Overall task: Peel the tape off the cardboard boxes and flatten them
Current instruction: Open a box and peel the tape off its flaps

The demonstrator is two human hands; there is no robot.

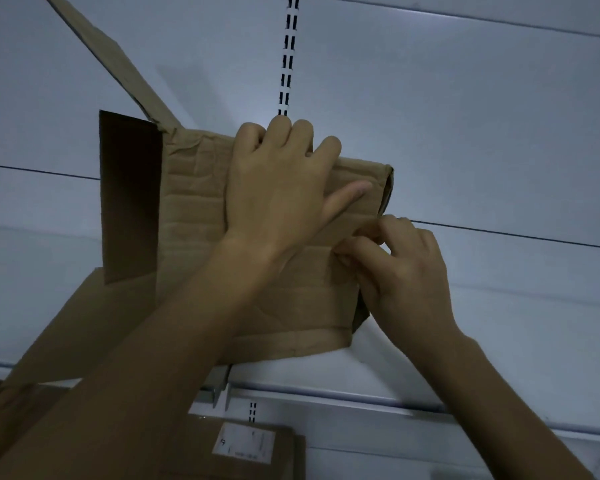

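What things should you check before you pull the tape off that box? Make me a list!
1. Left hand grips the cardboard box by its top edge: ok.
2. Right hand pinches the tape at the box's right edge: ok.
3. Tape end lifted free of the cardboard: cannot tell.
4. Side flap open: ok.
5. All tape gone: not ok, a lower strip is stuck across the box.
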